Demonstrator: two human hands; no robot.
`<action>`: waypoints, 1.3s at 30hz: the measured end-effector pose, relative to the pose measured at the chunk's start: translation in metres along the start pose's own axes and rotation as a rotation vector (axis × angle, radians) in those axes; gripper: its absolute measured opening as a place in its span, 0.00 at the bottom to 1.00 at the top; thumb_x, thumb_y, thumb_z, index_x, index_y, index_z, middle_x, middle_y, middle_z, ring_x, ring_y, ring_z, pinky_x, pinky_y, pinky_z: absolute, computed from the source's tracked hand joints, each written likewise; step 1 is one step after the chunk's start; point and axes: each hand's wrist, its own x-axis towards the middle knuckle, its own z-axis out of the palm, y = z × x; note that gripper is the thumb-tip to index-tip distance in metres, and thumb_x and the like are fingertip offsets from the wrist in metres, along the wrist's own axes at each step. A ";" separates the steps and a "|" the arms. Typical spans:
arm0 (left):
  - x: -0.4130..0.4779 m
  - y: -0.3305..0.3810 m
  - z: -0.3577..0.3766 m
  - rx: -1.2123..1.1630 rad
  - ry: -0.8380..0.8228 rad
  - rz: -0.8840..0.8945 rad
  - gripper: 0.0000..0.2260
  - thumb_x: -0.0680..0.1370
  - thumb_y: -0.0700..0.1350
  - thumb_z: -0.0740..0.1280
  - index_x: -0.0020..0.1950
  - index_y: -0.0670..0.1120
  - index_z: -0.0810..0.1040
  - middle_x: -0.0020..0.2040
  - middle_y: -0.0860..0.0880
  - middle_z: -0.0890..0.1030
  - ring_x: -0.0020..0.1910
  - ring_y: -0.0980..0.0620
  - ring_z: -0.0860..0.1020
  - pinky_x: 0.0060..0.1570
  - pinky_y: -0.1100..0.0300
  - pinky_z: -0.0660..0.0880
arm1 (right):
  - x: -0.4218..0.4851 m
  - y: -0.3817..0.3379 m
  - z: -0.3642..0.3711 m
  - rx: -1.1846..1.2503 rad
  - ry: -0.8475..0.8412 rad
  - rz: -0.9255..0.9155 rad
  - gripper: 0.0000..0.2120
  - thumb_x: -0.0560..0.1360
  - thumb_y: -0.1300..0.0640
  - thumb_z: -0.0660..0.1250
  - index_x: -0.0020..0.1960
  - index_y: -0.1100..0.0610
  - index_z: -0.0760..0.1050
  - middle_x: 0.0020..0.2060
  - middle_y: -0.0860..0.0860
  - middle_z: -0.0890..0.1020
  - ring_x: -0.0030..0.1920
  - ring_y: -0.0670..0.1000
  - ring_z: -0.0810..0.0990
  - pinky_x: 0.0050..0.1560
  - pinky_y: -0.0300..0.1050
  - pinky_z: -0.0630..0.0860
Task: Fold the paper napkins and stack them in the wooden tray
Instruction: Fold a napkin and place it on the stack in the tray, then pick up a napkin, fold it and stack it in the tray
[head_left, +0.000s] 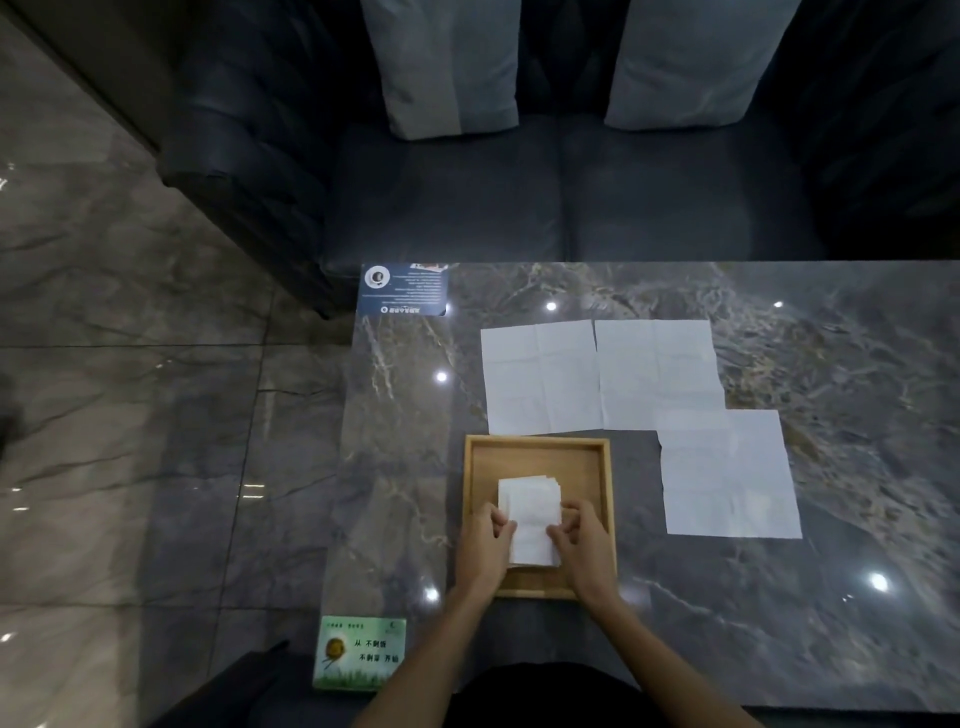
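A square wooden tray (535, 451) sits on the marble table near its front edge. Inside it lies a small stack of folded white napkins (530, 512). My left hand (485, 545) pinches the stack's left side and my right hand (582, 540) pinches its right side, both over the tray's near half. Three unfolded white napkins lie flat beyond the tray: one at the back left (540, 376), one at the back right (657, 371), and one to the tray's right (727, 473).
A blue printed card (404, 289) lies at the marble table's (831, 597) far left corner, a green card (360, 652) at the near left corner. A dark sofa (519, 197) with two grey cushions stands behind the table. Tiled floor lies to the left.
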 end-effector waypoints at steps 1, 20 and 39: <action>-0.001 0.001 0.001 0.006 0.008 -0.016 0.06 0.80 0.48 0.66 0.46 0.49 0.72 0.42 0.54 0.76 0.38 0.59 0.73 0.32 0.69 0.64 | 0.000 0.001 0.000 0.017 0.022 0.000 0.10 0.78 0.58 0.68 0.58 0.52 0.72 0.45 0.47 0.79 0.44 0.45 0.79 0.41 0.32 0.72; -0.009 0.020 0.029 -0.045 0.199 -0.075 0.24 0.78 0.46 0.63 0.74 0.46 0.65 0.69 0.45 0.74 0.67 0.46 0.74 0.65 0.50 0.73 | 0.002 -0.015 -0.016 0.404 -0.050 0.241 0.14 0.84 0.50 0.55 0.59 0.55 0.76 0.54 0.52 0.81 0.52 0.51 0.80 0.52 0.47 0.78; 0.034 0.221 0.204 0.065 0.002 -0.261 0.22 0.81 0.49 0.64 0.70 0.40 0.67 0.70 0.40 0.72 0.68 0.39 0.73 0.61 0.46 0.72 | 0.138 0.112 -0.259 0.045 0.511 0.512 0.14 0.79 0.52 0.66 0.59 0.61 0.78 0.57 0.61 0.82 0.58 0.63 0.80 0.59 0.57 0.75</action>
